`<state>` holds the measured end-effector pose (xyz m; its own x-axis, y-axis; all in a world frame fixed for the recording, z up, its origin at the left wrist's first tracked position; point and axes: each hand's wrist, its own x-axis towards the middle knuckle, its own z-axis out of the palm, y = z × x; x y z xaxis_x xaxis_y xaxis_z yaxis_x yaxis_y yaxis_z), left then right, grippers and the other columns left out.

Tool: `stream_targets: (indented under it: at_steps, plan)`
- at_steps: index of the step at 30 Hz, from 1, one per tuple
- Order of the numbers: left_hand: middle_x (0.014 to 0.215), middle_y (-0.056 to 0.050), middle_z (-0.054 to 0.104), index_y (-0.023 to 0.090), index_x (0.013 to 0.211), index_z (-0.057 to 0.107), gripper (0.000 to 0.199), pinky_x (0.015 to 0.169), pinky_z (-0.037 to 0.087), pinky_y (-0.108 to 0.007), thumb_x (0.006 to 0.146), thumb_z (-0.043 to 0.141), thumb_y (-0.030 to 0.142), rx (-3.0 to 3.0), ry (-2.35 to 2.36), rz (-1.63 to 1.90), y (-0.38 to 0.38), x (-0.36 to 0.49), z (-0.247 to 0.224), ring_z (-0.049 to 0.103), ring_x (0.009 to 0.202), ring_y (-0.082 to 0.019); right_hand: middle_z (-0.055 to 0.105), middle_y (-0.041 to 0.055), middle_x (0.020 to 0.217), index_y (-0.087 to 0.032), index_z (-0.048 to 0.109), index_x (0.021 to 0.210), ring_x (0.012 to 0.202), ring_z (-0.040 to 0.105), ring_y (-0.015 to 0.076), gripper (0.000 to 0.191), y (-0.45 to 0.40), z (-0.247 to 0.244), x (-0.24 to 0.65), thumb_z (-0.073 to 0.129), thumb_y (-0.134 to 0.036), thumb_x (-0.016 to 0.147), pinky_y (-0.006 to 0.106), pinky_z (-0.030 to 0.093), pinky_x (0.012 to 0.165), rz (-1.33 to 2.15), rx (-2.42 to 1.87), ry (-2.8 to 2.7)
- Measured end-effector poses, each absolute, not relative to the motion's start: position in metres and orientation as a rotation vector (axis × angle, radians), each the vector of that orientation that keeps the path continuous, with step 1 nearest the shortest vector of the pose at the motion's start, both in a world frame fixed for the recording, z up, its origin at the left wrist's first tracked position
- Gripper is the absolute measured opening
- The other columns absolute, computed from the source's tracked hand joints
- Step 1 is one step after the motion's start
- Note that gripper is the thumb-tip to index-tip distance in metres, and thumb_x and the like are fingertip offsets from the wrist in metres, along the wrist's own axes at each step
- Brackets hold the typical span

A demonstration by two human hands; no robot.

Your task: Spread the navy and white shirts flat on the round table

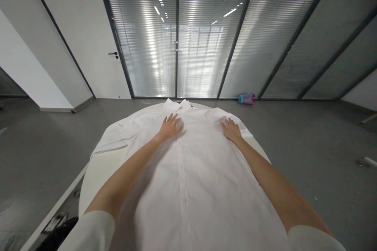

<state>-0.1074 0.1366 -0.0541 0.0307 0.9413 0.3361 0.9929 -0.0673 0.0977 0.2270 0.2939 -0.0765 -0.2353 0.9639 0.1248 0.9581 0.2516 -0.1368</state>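
A white button-up shirt (203, 172) lies spread front side up, its collar at the far end and its button placket running toward me. My left hand (171, 126) rests on the upper chest just left of the placket, fingers spread. On the other side, my right hand (232, 129) lies on the cloth near the shoulder, fingers also stretched out. Neither hand grips the fabric. One sleeve reaches out to the left with a fold in it; the right sleeve is partly hidden behind my right hand. Soft wrinkles show across the body.
Beneath the shirt is a round-edged white table (101, 172). A blue and red bundle (246, 99) sits on the floor by the glass partition (200, 66). To the left is a white door (88, 35) with a dark handle. A dark object (60, 235) is low at left.
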Motion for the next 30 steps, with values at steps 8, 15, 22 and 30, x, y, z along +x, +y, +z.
stream_targets:
  at_steps: [8, 15, 22, 30]
  plan:
    - [0.164, -0.015, 0.024, 0.017, 0.156, 0.034, 0.077, 0.122, 0.017, -0.054, 0.097, 0.034, 0.066, -2.287, -2.151, -0.300, 0.141, -0.085, -0.083, 0.021, 0.152, -0.033, 0.025, 0.0095, 0.165, -0.018, 0.034, 0.156, 0.151, 0.021, 0.0314, 0.072, 0.272, -0.084, 0.244, 0.016, -0.059, 0.101, 0.055, 0.018, 0.120, 0.023, -1.786, -2.477]
    - [0.160, -0.014, 0.034, 0.018, 0.149, 0.047, 0.056, 0.120, 0.024, -0.055, 0.103, 0.034, 0.048, -2.225, -2.174, -0.416, 0.125, -0.073, -0.073, 0.028, 0.149, -0.032, 0.026, 0.0079, 0.164, -0.017, 0.035, 0.156, 0.150, 0.023, 0.0300, 0.071, 0.269, -0.088, 0.245, 0.018, -0.057, 0.101, 0.052, 0.018, 0.121, 0.033, -1.816, -2.391]
    - [0.162, -0.005, 0.030, 0.029, 0.151, 0.043, 0.058, 0.123, 0.014, -0.057, 0.101, 0.036, 0.056, -2.666, -1.669, -0.622, 0.023, -0.018, -0.047, 0.017, 0.153, -0.030, 0.027, 0.0092, 0.164, -0.017, 0.038, 0.154, 0.150, 0.024, 0.0298, 0.069, 0.269, -0.090, 0.247, 0.019, -0.057, 0.101, 0.051, 0.020, 0.120, -0.002, -1.788, -2.387]
    - [0.162, -0.011, 0.029, 0.028, 0.157, 0.031, 0.073, 0.122, 0.009, -0.058, 0.095, 0.043, 0.065, -2.932, -1.371, -0.448, -0.021, 0.000, -0.065, 0.023, 0.151, -0.034, 0.030, 0.0081, 0.163, -0.019, 0.041, 0.152, 0.150, 0.024, 0.0287, 0.064, 0.269, -0.084, 0.247, 0.025, -0.055, 0.102, 0.051, 0.018, 0.121, 0.087, -1.789, -2.343]
